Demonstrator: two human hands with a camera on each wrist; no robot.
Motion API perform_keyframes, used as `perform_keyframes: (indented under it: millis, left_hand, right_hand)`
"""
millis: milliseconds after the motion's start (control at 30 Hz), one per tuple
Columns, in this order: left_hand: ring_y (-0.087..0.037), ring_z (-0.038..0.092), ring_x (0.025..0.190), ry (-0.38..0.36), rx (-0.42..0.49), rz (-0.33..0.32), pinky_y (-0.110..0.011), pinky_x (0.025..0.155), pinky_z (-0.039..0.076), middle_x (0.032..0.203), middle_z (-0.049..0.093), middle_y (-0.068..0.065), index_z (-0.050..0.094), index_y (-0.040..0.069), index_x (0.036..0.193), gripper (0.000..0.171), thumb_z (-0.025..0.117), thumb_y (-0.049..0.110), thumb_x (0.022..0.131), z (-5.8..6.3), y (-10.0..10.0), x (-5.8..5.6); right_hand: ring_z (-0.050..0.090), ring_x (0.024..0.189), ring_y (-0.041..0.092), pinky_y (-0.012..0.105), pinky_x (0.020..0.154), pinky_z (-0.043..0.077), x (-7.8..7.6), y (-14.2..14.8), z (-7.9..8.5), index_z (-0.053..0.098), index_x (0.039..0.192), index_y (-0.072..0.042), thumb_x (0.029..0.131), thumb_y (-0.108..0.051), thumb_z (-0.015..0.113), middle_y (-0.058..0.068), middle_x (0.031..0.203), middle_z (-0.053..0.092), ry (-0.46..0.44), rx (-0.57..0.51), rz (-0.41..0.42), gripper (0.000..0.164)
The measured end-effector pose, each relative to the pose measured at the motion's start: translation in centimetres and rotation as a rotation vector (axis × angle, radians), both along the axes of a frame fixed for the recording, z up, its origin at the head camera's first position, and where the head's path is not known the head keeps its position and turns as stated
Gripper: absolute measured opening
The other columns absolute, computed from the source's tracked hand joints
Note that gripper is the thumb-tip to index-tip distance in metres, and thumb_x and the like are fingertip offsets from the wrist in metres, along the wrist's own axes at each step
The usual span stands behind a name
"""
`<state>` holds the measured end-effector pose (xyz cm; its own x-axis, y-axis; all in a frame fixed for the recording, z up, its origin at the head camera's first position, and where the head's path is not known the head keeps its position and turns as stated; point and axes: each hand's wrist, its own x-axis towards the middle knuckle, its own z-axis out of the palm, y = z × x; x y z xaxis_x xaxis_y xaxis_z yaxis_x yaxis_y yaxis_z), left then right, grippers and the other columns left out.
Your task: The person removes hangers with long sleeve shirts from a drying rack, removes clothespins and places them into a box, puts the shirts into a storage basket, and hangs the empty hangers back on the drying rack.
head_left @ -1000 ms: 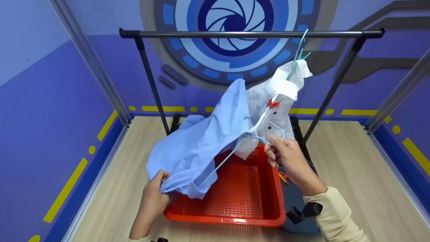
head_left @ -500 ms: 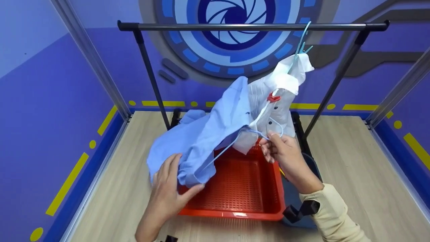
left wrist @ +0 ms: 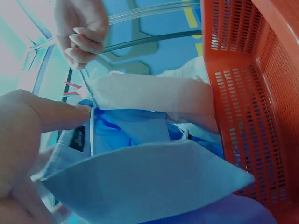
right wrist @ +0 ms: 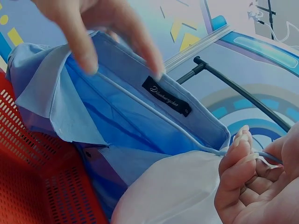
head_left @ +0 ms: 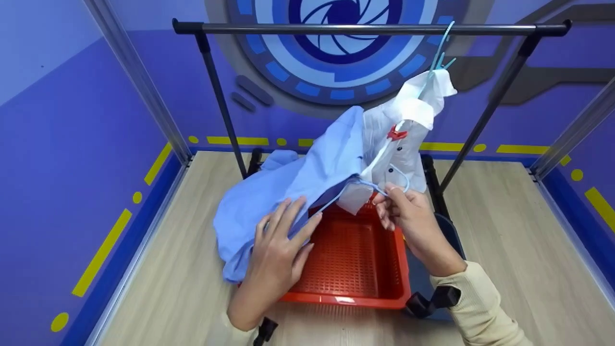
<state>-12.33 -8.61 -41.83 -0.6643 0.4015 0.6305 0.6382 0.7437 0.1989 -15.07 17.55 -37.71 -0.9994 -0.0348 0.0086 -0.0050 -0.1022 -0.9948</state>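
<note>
A light blue shirt [head_left: 278, 187] lies slanted over the left side of the red basket, with a thin blue hanger [right wrist: 154, 109] inside its collar opening. My right hand [head_left: 408, 216] pinches the hanger near its hook, beside the white shirt [head_left: 403, 156]. My left hand [head_left: 278, 250] is over the blue shirt, its fingers spread. In the right wrist view, the blurred left fingers [right wrist: 84, 51] reach over the collar band near a black label [right wrist: 167, 96]. Whether they press the cloth I cannot tell. Part of the hanger is hidden inside the shirt.
The white shirt hangs by a teal hanger [head_left: 439, 50] from the black rail [head_left: 312, 29], with a red clip [head_left: 397, 133] at its front. Below is the red basket [head_left: 343, 301]. A dark bin [head_left: 444, 226] stands at its right, partly behind my right arm.
My left hand has let go of the blue shirt's lower edge and moved right and up towards the collar, fingers spreading. My right hand keeps its pinch on the hanger.
</note>
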Motion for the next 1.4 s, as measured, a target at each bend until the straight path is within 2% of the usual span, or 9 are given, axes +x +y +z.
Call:
perform_keyframes:
  millis: [167, 433, 633, 933, 1033, 1200, 1400]
  left_hand:
    - [-0.029, 0.043, 0.135, -0.052, -0.012, 0.095, -0.051, 0.097, 0.043, 0.151, 0.042, -0.006, 0.056, 0.025, 0.135, 0.061, 0.078, 0.015, 0.079, -0.7, -0.3, -0.9]
    - [-0.026, 0.051, 0.129, -0.066, 0.039, 0.148, -0.046, 0.091, 0.05, 0.144, 0.05, -0.002, 0.055, 0.02, 0.135, 0.063, 0.073, -0.001, 0.079, -1.9, -1.1, -1.4]
    - [-0.023, 0.052, 0.129, -0.059, 0.074, 0.117, -0.043, 0.1, 0.048, 0.142, 0.053, -0.003, 0.057, 0.015, 0.133, 0.062, 0.068, -0.01, 0.078, -2.3, -1.9, -1.5]
    - [-0.023, 0.056, 0.124, -0.001, 0.073, 0.123, -0.039, 0.097, 0.05, 0.137, 0.057, -0.005, 0.06, 0.013, 0.128, 0.063, 0.07, -0.014, 0.072, -2.7, -2.9, -2.1]
    - [-0.025, 0.059, 0.12, 0.0, 0.061, 0.135, -0.039, 0.092, 0.053, 0.136, 0.057, -0.007, 0.061, 0.013, 0.127, 0.063, 0.071, -0.014, 0.071, -2.9, -3.1, -2.2]
    - [-0.028, 0.065, 0.101, -0.042, 0.055, 0.139, -0.039, 0.076, 0.058, 0.127, 0.058, -0.012, 0.059, 0.016, 0.127, 0.065, 0.069, -0.016, 0.072, -3.1, -3.3, -2.2]
    - [-0.026, 0.065, 0.085, -0.068, 0.129, 0.072, -0.033, 0.063, 0.057, 0.117, 0.059, -0.014, 0.059, 0.017, 0.128, 0.071, 0.066, -0.021, 0.068, -3.3, -3.7, -2.3]
  right_hand:
    - [0.048, 0.052, 0.01, 0.019, 0.048, 0.041, 0.1, 0.1, 0.0, 0.06, 0.082, 0.001, 0.105, -0.025, 0.04, 0.004, 0.066, 0.056, -0.01, 0.012, 0.009, 0.04]
    - [0.046, 0.048, 0.009, 0.019, 0.045, 0.038, 0.0, 0.2, 0.0, 0.059, 0.075, -0.005, 0.105, -0.023, 0.04, 0.0, 0.061, 0.053, -0.047, -0.017, 0.023, 0.039]
    - [0.043, 0.045, 0.009, 0.018, 0.042, 0.036, -0.3, 0.7, 0.2, 0.058, 0.07, -0.004, 0.104, -0.018, 0.04, 0.0, 0.057, 0.05, -0.053, -0.025, 0.011, 0.041]
    - [0.042, 0.045, 0.008, 0.018, 0.042, 0.034, -0.6, 1.3, 0.5, 0.055, 0.069, -0.006, 0.104, -0.017, 0.039, -0.002, 0.055, 0.045, -0.075, 0.026, 0.065, 0.04]
    - [0.042, 0.045, 0.007, 0.018, 0.041, 0.032, -0.6, 1.4, 0.6, 0.054, 0.069, -0.007, 0.104, -0.018, 0.039, -0.003, 0.055, 0.043, -0.088, 0.002, 0.09, 0.039]
    - [0.041, 0.045, 0.007, 0.017, 0.041, 0.031, -0.8, 1.6, 0.7, 0.053, 0.07, -0.007, 0.103, -0.017, 0.039, -0.004, 0.055, 0.043, -0.099, -0.018, 0.104, 0.038]
    - [0.042, 0.045, 0.007, 0.017, 0.042, 0.03, -1.0, 1.8, 0.7, 0.054, 0.068, -0.006, 0.103, -0.014, 0.037, -0.003, 0.054, 0.042, -0.063, 0.015, 0.087, 0.04]
